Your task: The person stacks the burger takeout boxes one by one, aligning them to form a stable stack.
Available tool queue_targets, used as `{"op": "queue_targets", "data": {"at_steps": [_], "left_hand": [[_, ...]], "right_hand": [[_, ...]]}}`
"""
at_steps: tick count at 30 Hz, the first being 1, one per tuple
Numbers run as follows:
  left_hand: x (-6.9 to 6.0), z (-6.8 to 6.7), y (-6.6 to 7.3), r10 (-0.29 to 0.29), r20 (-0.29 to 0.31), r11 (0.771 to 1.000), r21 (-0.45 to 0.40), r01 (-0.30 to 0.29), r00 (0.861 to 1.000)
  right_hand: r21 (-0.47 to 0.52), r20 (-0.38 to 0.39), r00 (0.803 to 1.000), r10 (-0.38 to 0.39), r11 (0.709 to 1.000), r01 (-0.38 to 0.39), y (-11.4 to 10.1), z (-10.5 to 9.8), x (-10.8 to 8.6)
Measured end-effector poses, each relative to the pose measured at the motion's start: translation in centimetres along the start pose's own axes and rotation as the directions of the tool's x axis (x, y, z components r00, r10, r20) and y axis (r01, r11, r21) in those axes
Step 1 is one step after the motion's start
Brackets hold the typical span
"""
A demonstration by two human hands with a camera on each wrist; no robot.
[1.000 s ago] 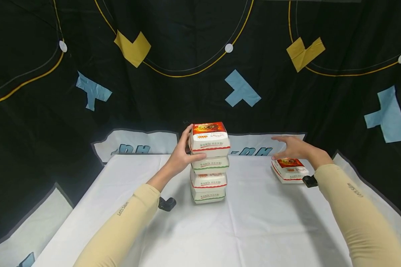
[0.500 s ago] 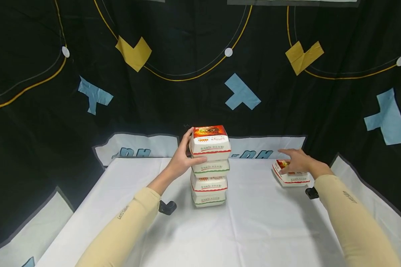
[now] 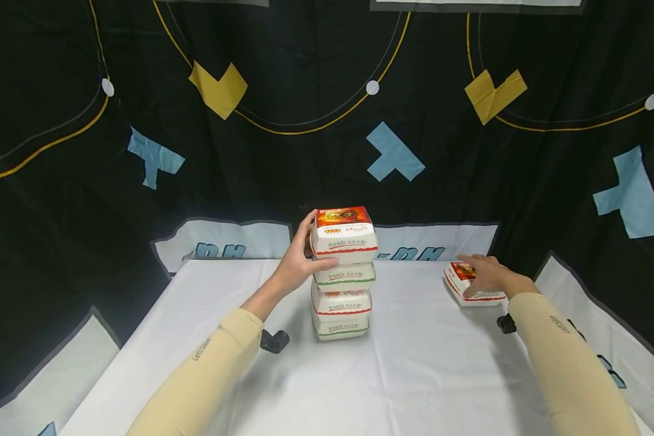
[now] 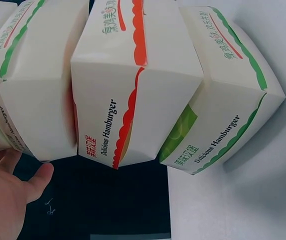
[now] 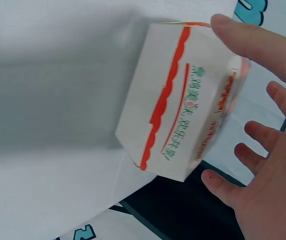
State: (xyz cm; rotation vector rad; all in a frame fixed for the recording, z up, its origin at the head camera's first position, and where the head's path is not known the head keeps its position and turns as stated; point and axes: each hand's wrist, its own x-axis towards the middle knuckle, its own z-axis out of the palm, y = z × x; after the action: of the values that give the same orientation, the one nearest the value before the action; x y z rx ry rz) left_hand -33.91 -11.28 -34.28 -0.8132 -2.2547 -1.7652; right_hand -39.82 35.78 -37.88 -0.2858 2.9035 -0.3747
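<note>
Several white hamburger boxes stand in one stack near the table's middle. The top box (image 3: 344,242) has a red burger lid and red trim; the box under it (image 3: 346,277) has green trim. My left hand (image 3: 295,263) holds the top box at its left side, thumb in front and fingers towards the back. In the left wrist view, that hand's thumb (image 4: 40,180) lies beside the upper boxes. Another red-trimmed box (image 3: 455,283) sits at the far right, with my right hand (image 3: 487,275) over it. In the right wrist view, that hand's fingers are spread, the thumb by the box's upper edge (image 5: 208,30).
A white cloth covers the table (image 3: 414,357). Behind it hangs a black curtain (image 3: 283,169) with blue and yellow tape pieces. White printed sheets (image 3: 234,233) stand along the back edge. A dark wrist camera (image 3: 274,342) hangs below my left wrist.
My right hand has come down and closer around the far-right box, its fingers lower over the lid. My left hand stays at the top box. The head view has tipped slightly upward.
</note>
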Motion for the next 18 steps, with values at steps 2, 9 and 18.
{"op": "queue_targets", "data": {"at_steps": [2, 9, 18], "left_hand": [[-0.2, 0.0, 0.9, 0.006, 0.011, 1.0, -0.004, -0.006, 1.0], [-1.1, 0.1, 3.3, 0.003, 0.015, 1.0, 0.001, -0.003, 1.0], [-1.1, 0.1, 3.2, 0.008, 0.015, 1.0, -0.01, -0.008, 1.0]], "right_hand": [[-0.004, 0.002, 1.0, 0.01, 1.0, -0.01, 0.3, 0.3, 0.0], [-0.038, 0.012, 0.999, 0.041, 0.998, -0.04, 1.1, 1.6, 0.4], [-0.089, -0.017, 0.999, 0.042, 0.995, -0.043, 1.1, 2.0, 0.0]]}}
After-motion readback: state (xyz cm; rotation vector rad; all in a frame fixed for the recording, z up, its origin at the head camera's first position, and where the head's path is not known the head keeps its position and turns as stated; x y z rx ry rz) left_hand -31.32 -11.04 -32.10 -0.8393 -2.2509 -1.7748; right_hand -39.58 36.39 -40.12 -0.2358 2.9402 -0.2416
